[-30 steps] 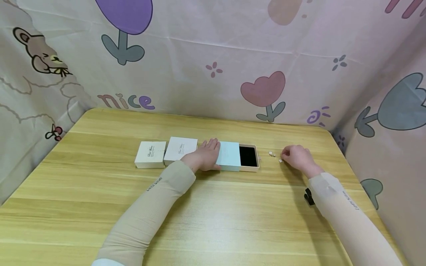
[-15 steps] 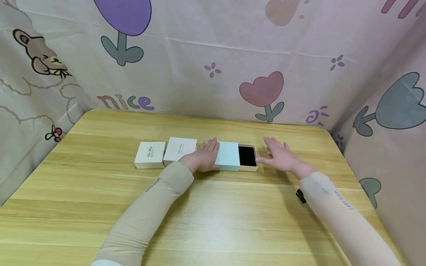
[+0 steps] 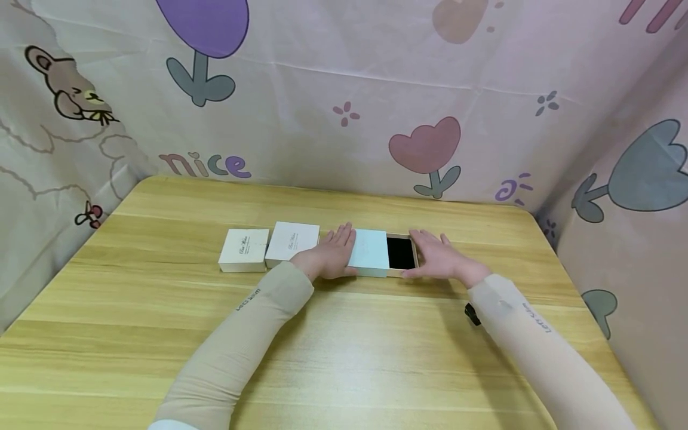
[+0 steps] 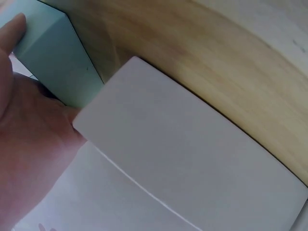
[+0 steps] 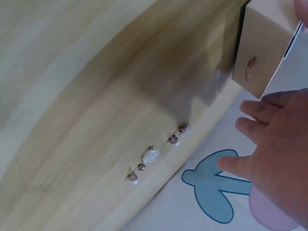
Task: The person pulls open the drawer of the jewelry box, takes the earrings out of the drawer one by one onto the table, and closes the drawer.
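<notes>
A light blue box sleeve (image 3: 371, 252) lies on the table with its drawer (image 5: 263, 50) partly out to the right. Black lining shows inside the drawer, and a small ribbon loop (image 5: 250, 70) hangs on its end. My left hand (image 3: 332, 254) rests flat over the sleeve's left part, fingers straight, thumb along the front edge. Around the drawer's outer end, my right hand (image 3: 442, 257) spreads its thumb at the front corner and its fingers by the back corner. Small earrings (image 5: 150, 155) with pale beads lie on the wood below the right wrist; in the head view that hand hides them.
To the left of the blue sleeve stand a white box (image 3: 292, 242) and a cream box (image 3: 244, 249), both with printed lids. A patterned cloth (image 3: 301, 119) hangs behind the wooden table (image 3: 344, 352).
My right hand has left the small earrings, opened from a pinch and moved left to the drawer's end. My left hand has stayed on the blue sleeve.
</notes>
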Motion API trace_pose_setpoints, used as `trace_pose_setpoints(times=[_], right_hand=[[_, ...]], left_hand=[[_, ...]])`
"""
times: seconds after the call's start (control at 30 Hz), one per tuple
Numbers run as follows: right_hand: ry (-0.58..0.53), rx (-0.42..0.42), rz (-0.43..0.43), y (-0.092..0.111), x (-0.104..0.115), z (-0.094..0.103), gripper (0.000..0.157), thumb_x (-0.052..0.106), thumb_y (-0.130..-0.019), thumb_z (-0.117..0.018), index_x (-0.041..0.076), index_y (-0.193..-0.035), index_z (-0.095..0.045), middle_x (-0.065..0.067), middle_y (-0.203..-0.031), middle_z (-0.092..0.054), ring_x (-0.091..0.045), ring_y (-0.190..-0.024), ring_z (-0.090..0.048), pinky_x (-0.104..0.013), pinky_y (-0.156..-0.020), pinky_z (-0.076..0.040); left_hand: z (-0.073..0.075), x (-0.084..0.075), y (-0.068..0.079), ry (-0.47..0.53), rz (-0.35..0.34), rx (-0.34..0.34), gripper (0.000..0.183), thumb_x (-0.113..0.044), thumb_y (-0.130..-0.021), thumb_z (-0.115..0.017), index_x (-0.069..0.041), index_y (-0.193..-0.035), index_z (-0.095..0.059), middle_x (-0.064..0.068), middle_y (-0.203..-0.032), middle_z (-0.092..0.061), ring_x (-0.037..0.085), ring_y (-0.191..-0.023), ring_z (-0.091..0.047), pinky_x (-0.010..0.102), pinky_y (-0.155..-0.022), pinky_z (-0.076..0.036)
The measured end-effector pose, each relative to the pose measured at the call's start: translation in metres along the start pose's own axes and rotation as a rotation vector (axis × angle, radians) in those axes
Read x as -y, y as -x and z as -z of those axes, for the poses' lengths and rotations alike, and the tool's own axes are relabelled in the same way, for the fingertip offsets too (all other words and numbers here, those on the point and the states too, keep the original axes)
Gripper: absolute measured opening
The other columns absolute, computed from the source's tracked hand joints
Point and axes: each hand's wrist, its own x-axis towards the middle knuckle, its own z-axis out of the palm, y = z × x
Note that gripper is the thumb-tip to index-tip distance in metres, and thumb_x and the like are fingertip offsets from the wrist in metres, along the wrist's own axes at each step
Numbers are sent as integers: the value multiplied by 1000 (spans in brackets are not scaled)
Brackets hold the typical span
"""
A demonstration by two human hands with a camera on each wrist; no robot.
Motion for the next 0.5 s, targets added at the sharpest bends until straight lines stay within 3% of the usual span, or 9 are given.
trace_pose_setpoints(times=[0.13,0.5], right_hand=[[-23,33,-7,1,-1,1,107,51,-76,-71,-2,-148,-14,-22,-153,-22,-40,-142,-15,-66,-109,-2],[-39,27,7,-4,2,3,107,49,-74,-74,-2,-148,-17,-22,-152,-25,-38,-140,-23,-66,-109,-5]], left_hand=[[-1,1,-1,-7,-3,1,90,-48,-95,-45,3,-148,6,20,-156,13,31,-145,10,44,-119,-3],[0,0,-2,-11,5,6,90,-48,-95,-45,2,-148,6,20,-156,13,30,-145,10,43,-119,-2]])
